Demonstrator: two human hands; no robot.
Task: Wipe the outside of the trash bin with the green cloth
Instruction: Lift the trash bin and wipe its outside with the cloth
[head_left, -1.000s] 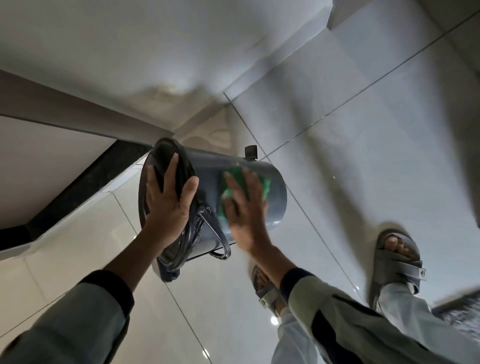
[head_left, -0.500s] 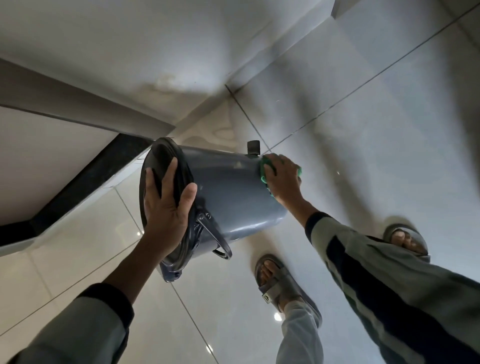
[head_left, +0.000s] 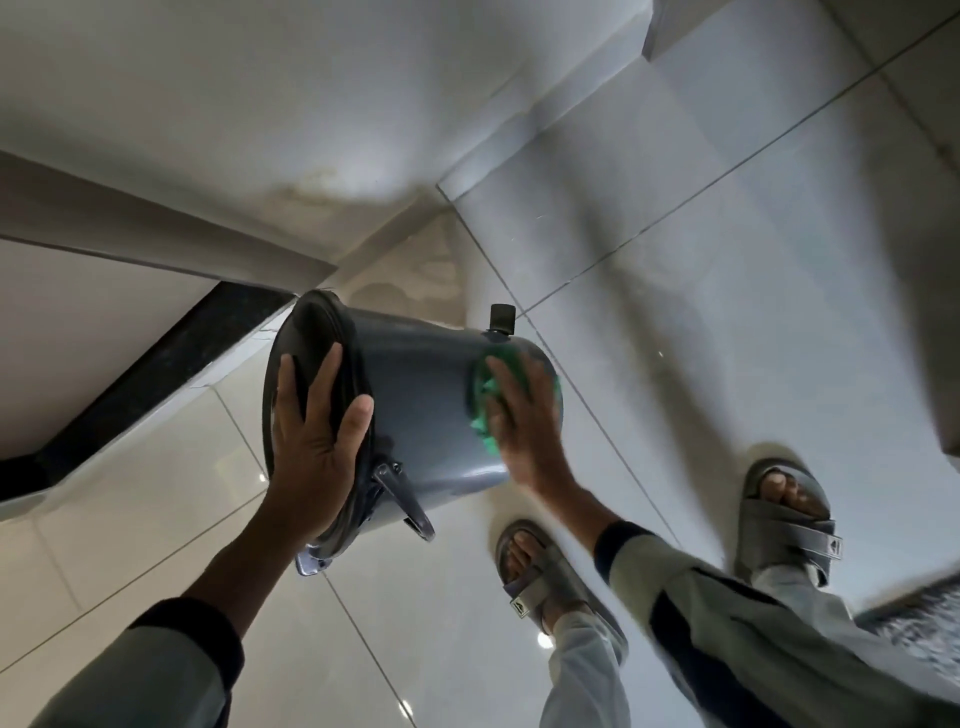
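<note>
A dark grey trash bin (head_left: 421, 400) is tipped on its side above the tiled floor, its black lid end toward me. My left hand (head_left: 311, 441) is spread flat against the lid and rim, holding the bin up. My right hand (head_left: 524, 421) presses the green cloth (head_left: 483, 400) against the bin's side wall near its base end. Most of the cloth lies hidden under my palm. A small black pedal (head_left: 502, 317) sticks up at the base, and a wire handle (head_left: 402, 501) hangs from the rim.
Glossy pale floor tiles (head_left: 727, 291) spread all around. A wall with a black skirting strip (head_left: 156, 374) runs at the left. My two feet in grey sandals (head_left: 789, 519) stand at the lower right, beside a dark mat edge (head_left: 919, 618).
My right hand has slid the cloth back from the far base edge onto the near side wall of the bin. My left hand has kept its place on the lid.
</note>
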